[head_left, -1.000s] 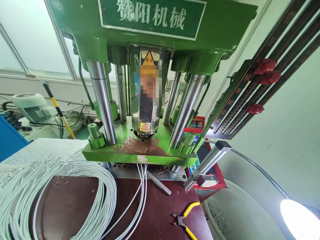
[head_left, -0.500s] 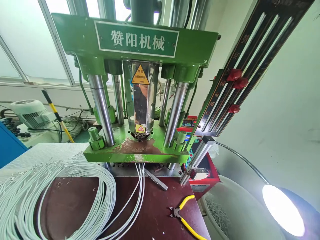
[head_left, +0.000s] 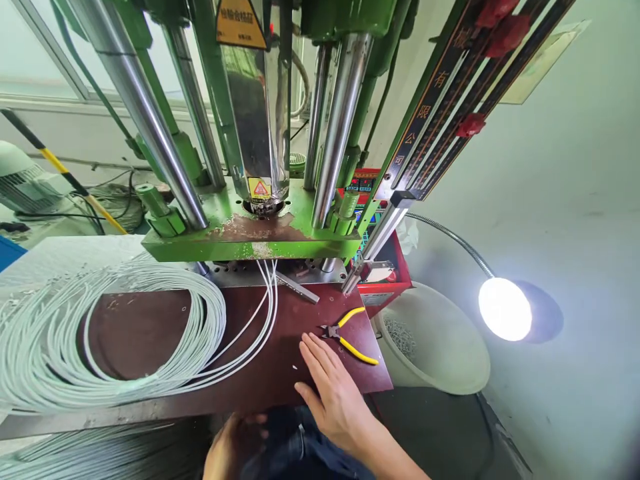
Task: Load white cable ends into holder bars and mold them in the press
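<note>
My right hand (head_left: 327, 387) lies flat on the dark red worktable (head_left: 150, 330), fingers stretched out and empty. Its fingertips are just short of the yellow-handled cutting pliers (head_left: 347, 331). My left hand (head_left: 233, 443) sits below the table's front edge over dark blue trousers; its fingers look curled and are partly hidden. A coil of white cables (head_left: 100, 333) lies on the left of the table, and a few strands (head_left: 267, 293) run up under the green press (head_left: 250, 233).
A grey plastic tub (head_left: 440, 347) with small scraps stands right of the table. A gooseneck lamp (head_left: 505, 308) shines beside it. A red control box (head_left: 380, 267) sits behind the press. More cables (head_left: 90, 457) hang below the table edge.
The view has tilted down. Both hands have come into view, the right one laid on the table near the pliers.
</note>
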The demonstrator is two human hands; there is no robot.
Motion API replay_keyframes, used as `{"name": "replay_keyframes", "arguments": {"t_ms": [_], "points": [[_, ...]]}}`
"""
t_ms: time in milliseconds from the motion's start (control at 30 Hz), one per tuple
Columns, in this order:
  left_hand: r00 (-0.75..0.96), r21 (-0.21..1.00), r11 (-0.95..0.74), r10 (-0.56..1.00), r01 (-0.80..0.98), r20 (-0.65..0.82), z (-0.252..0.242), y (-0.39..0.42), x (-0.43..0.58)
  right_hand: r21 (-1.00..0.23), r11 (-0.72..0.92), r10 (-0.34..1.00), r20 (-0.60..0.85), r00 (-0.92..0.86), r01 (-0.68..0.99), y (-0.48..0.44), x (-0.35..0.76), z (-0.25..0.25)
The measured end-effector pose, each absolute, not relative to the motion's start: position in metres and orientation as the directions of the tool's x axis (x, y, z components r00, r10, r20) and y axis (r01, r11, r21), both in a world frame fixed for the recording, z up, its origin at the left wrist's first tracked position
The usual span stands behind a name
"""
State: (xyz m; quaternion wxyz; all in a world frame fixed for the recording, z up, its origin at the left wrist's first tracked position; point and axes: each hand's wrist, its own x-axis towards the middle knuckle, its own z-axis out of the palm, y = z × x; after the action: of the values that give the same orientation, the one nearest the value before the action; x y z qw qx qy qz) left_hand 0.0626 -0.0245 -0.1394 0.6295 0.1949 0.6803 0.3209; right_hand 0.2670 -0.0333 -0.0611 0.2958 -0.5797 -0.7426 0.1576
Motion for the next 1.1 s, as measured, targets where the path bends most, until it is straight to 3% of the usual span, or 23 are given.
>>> {"name": "replay_keyframes", "arguments": {"t_ms": [133, 233, 300, 367, 500, 567, 700, 833, 967, 1033, 1100], "points": [[0.002, 0.655, 0.713, 0.677, -0.251, -0.736, -0.132, -0.026, 0.072, -0.471, 0.455, 0.884, 0.337, -0.323, 0.755, -0.046, 0.237, -0.084], [0.015, 0.679, 0.703, 0.697, -0.212, -0.717, -0.130, -0.025, 0.069, -0.562, 0.557, 0.831, 0.373, -0.414, 0.612, -0.082, 0.236, -0.100], [-0.004, 0.685, 0.709, 0.694, -0.171, -0.720, -0.130, -0.026, 0.064, -0.673, 0.430, 0.898, 0.254, -0.359, 0.602, -0.105, 0.245, -0.111], [-0.015, 0.677, 0.725, 0.681, -0.125, -0.733, -0.133, -0.027, 0.059, -0.725, 0.178, 0.975, 0.038, -0.219, 0.666, -0.120, 0.258, -0.123], [0.037, 0.675, 0.737, 0.674, 0.014, -0.737, -0.140, -0.029, 0.059, -0.566, -0.243, 0.920, -0.391, 0.003, 0.788, -0.116, 0.272, -0.149], [0.080, 0.696, 0.712, 0.691, 0.092, -0.718, -0.140, -0.029, 0.065, -0.467, -0.292, 0.863, -0.504, 0.020, 0.835, -0.103, 0.267, -0.160], [0.177, 0.760, 0.616, 0.740, 0.206, -0.648, -0.124, -0.029, 0.078, -0.408, -0.283, 0.831, -0.557, 0.010, 0.868, -0.076, 0.247, -0.178], [0.328, 0.850, 0.334, 0.815, 0.408, -0.478, -0.089, -0.030, 0.081, -0.420, -0.254, 0.808, -0.588, -0.048, 0.871, -0.062, 0.239, -0.193], [0.397, 0.868, -0.084, 0.908, 0.490, -0.137, -0.063, -0.020, 0.084, -0.466, -0.270, 0.795, -0.601, -0.078, 0.842, -0.060, 0.243, -0.204], [0.392, 0.809, -0.280, 0.918, 0.517, 0.067, -0.061, -0.011, 0.088, -0.500, -0.305, 0.801, -0.595, -0.066, 0.811, -0.061, 0.244, -0.208], [0.414, 0.655, -0.461, 0.878, 0.599, 0.240, -0.063, -0.004, 0.093, -0.550, -0.352, 0.816, -0.577, -0.040, 0.758, -0.061, 0.244, -0.210]]}}
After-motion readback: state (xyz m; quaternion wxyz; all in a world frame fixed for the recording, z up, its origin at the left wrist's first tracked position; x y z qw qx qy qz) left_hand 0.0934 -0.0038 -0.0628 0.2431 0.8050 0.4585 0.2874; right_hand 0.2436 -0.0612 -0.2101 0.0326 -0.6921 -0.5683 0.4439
